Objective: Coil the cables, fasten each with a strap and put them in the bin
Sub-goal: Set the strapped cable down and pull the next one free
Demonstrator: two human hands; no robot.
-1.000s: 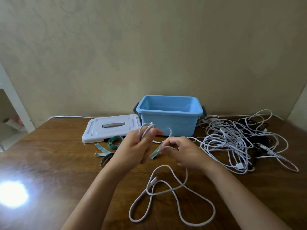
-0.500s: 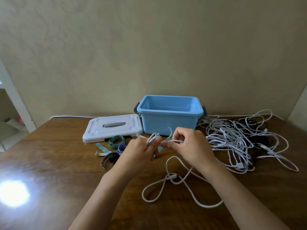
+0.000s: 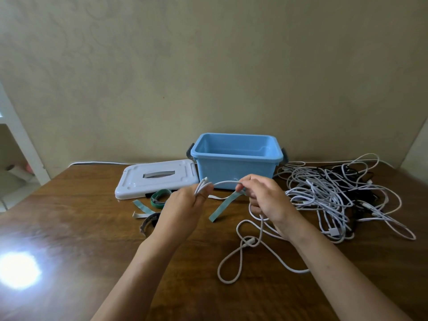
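So the white rubbery charging cable (image 3: 251, 242) runs nearly level between my two hands, long axis 9 to 3 o'clock, then drops off my right hand into loose loops on the brown wooden table (image 3: 69, 228) at about 5 o'clock. My left hand (image 3: 183, 212) is curled shut, with a few tight white loops wound round its fingertips. My right hand (image 3: 266, 200) pinches the cable, and a pale teal fabric strap (image 3: 223, 206) dangles from it too. The open light-blue plastic bin (image 3: 236, 171) sits at 12 o'clock, just behind both hands; the right looks slightly nearer. I'd say the winding is barely started.
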